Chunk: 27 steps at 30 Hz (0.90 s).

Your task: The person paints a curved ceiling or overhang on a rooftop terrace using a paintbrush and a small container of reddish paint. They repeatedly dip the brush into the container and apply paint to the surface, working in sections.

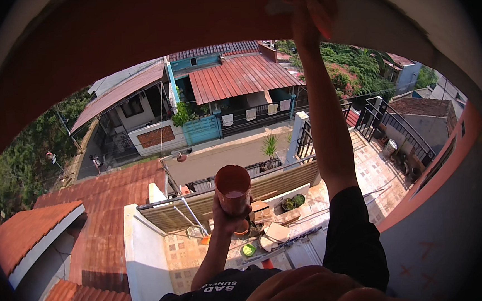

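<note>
My left hand (229, 221) is wrapped round an orange-red cup (233, 180), held upright below chest level with its mouth facing up. Its inner wall is reddish, and a paler patch shows at the bottom. High up, my right arm stretches to the underside of a dark red-brown beam (148, 28). There my right hand (311, 14) is closed, in shadow and partly blurred. A narrow orange-red piece shows along this hand, and a pale smeared patch lies beside it against the beam; what it grips cannot be made out.
Far below lies a tiled terrace (375, 188) with cardboard pieces, potted plants (294, 202) and a green basket (248, 249). A low wall (142, 252) and black railing (398, 125) edge it. Rusty roofing (97, 216) spreads left; a street and houses lie beyond.
</note>
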Motion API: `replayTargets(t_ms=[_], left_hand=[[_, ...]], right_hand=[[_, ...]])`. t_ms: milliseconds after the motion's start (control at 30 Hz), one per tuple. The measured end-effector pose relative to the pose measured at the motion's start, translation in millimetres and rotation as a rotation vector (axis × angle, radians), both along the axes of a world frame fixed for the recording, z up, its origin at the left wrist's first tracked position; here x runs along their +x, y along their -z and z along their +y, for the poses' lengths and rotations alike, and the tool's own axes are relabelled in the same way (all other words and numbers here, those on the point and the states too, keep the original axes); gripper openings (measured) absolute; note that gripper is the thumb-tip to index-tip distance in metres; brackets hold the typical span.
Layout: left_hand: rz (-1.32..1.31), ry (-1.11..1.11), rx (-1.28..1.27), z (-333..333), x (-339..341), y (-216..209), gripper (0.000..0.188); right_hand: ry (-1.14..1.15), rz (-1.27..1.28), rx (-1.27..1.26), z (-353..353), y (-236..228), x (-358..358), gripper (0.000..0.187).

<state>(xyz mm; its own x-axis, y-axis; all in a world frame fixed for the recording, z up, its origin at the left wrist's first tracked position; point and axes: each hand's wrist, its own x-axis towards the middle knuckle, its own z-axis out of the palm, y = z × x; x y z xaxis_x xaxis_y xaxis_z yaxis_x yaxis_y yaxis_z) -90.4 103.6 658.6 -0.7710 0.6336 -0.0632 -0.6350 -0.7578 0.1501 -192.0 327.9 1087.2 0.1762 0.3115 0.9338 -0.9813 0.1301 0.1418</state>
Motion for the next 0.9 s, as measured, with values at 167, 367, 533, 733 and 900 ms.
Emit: replayTargets(t_ms=[167,367,533,733,900], left_hand=[[-0.013,-0.012,0.011,-1,-1,-2,0.057],[0.011,-0.041,-0.053,-9,2,1,0.056],[-0.008,-0.014,0.010,-8,1,-2,0.055],[0.026,0.013,0.014,-6,0,-4,0.057],[-0.026,0.015,0.028,-10,1,-2,0.058]], right_hand=[[0.215,0.008,-0.086,14,-6,-3,0.019],[0.328,0.002,-0.156,9,-6,-1,0.019],[0.438,-0.043,-0.062,-7,0,5,0.020],[0.500,-0.078,-0.178,18,-7,8,0.023],[0.517,-0.028,-0.177,11,-7,5,0.022]])
